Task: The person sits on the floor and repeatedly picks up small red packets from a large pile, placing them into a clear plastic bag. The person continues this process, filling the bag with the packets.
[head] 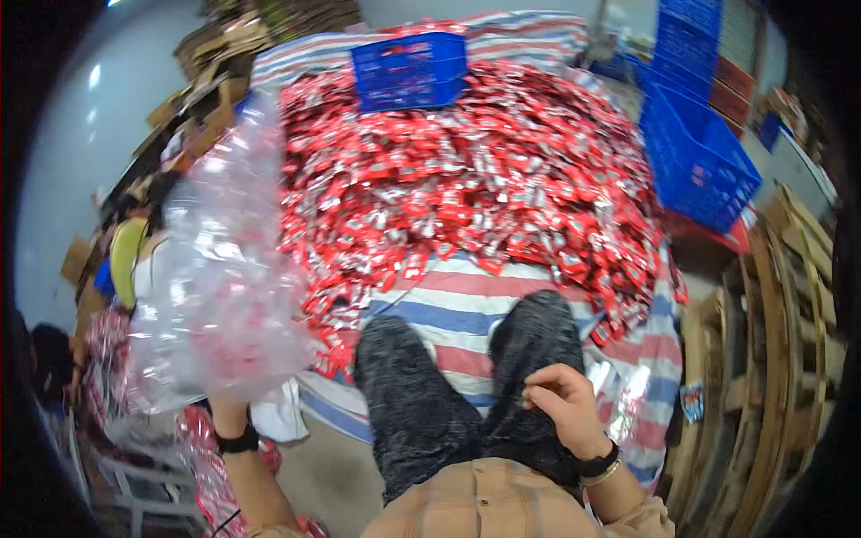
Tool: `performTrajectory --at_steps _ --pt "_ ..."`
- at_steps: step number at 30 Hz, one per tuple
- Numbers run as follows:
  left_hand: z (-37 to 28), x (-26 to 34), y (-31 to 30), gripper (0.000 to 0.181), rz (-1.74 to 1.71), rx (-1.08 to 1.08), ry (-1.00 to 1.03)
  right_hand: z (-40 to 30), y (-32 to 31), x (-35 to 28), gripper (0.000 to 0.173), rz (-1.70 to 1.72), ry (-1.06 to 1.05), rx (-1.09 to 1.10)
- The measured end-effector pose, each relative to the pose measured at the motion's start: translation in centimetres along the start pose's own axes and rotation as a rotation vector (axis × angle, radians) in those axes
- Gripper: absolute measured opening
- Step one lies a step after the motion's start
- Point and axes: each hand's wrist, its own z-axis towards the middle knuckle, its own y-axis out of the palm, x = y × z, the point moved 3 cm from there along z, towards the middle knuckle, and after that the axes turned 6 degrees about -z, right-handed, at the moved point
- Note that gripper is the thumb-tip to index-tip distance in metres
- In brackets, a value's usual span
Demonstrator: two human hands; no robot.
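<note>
A large clear plastic bag (229, 269), blurred and spread upward, stands over my left hand (229, 397); the fingers are hidden by the plastic, so their grip does not show. My right hand (558, 400) is above my right knee, its fingers loosely curled and the thumb near them, with nothing visible in it. In front of my knees lies a wide heap of small red and silver packets (471, 175) on a striped woven sheet (430, 313). A blue plastic crate (410, 74) sits on the far part of the heap.
More blue crates (699, 155) stand at the far right, above wooden pallets (760, 383) on the right side. Flattened cardboard (229, 47) is stacked at the far left. Another person (134, 255) is partly visible beyond the bag. Clear film (625, 403) lies by my right forearm.
</note>
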Motion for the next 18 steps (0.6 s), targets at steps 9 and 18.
performTrajectory --at_steps 9,18 --pt "-2.7 -16.0 8.7 0.067 0.481 -0.28 -0.189 6.1 2.4 1.3 0.012 -0.194 0.172 -0.267" --pt "-9.6 -23.7 16.0 0.069 0.427 -0.705 -0.452 12.3 0.3 -5.1 0.008 -0.599 0.051 -0.228"
